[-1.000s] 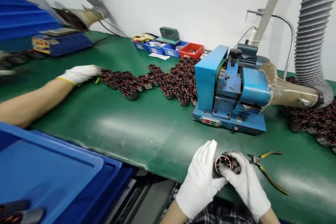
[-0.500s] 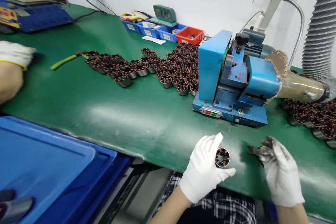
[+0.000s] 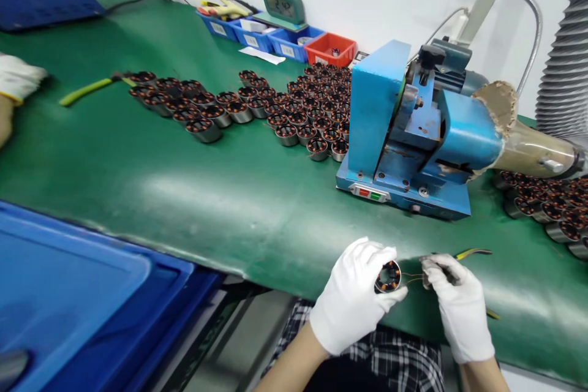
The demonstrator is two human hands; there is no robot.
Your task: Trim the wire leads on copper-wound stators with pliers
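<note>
My left hand [image 3: 351, 297], in a white glove, grips a small motor stator [image 3: 388, 276] between thumb and fingers, its round open end with black slots and copper windings facing up. Thin copper wires [image 3: 412, 276] run from the stator to my right hand [image 3: 454, 300]. That hand's glove is stained dark at the fingertips, which are pinched at the wire ends. Yellow-handled pliers [image 3: 473, 253] show behind and below my right hand; the hand hides their middle, and their jaws are hard to make out.
A blue grinding machine [image 3: 408, 147] stands ahead, with rows of stators [image 3: 316, 104] to its left and more stators [image 3: 546, 202] at right. Another person's gloved hand [image 3: 18, 76] is at far left near green-handled pliers [image 3: 87, 92]. Blue bins [image 3: 68, 269] sit below the table edge.
My right hand has moved left towards the stator and its fingers have closed on the wires. The pliers' handles now show spread apart. The view has shifted slightly.
</note>
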